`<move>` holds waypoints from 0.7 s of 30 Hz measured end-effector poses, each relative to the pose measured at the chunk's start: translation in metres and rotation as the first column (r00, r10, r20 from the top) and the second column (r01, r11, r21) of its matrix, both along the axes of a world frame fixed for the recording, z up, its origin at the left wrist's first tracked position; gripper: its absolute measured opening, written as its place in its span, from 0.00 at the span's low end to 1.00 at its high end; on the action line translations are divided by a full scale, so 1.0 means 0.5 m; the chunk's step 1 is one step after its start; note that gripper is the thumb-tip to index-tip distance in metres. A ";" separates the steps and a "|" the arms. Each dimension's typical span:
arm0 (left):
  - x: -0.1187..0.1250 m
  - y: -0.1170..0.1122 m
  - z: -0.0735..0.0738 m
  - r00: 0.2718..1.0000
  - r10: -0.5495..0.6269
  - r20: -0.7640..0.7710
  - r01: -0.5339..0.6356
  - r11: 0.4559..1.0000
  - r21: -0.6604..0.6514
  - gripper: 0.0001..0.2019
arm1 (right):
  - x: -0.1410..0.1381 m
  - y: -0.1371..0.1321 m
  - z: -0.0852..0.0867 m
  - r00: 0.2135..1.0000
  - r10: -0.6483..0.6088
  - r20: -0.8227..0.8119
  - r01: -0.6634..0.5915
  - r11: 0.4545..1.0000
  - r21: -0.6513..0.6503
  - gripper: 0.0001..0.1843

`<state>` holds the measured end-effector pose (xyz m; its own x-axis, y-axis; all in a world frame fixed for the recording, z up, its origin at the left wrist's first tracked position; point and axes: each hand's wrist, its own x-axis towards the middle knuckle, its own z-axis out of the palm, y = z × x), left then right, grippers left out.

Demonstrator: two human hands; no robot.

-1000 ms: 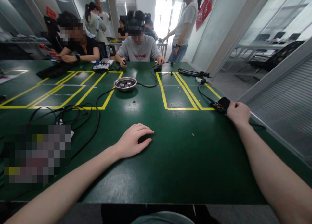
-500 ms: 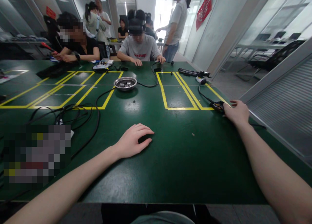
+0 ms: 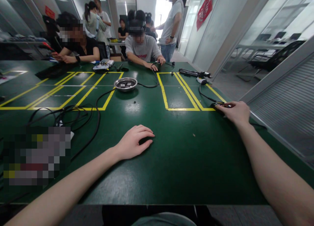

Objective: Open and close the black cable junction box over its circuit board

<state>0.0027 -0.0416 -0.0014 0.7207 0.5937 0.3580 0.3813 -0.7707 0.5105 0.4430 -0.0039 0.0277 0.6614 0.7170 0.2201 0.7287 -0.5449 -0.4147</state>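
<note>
Head view: left hand on green table, fingers loosely curved, thumb apart, nothing held. Right hand half-curled at black device, 2 o'clock from left hand; can't tell if gripped. Metal bowl at left hand's 12.

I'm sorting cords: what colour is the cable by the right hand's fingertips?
Black; the cable shows best in the head view.
</note>
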 end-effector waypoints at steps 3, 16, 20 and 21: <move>-0.001 -0.001 0.000 1.000 -0.002 0.003 0.002 1.000 0.005 0.08 | 0.007 0.005 -0.009 0.998 -0.050 0.040 0.048 0.997 0.061 0.26; 0.001 0.000 0.000 1.000 -0.008 -0.006 0.008 1.000 -0.005 0.08 | 0.013 0.004 -0.025 0.997 -0.063 0.032 0.065 0.997 -0.050 0.28; 0.001 0.000 -0.001 1.000 -0.009 -0.007 0.009 1.000 -0.009 0.08 | -0.015 0.015 -0.031 0.995 0.091 0.035 -0.087 0.992 -0.094 0.30; 0.001 0.000 -0.001 1.000 -0.008 -0.007 0.007 1.000 -0.011 0.08 | -0.029 0.019 -0.035 0.986 0.159 0.040 -0.155 0.984 -0.093 0.31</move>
<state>0.0033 -0.0415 -0.0017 0.7278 0.5920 0.3463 0.3794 -0.7681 0.5159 0.4283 0.0053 0.0102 0.5296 0.8293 0.1785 0.8257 -0.4556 -0.3327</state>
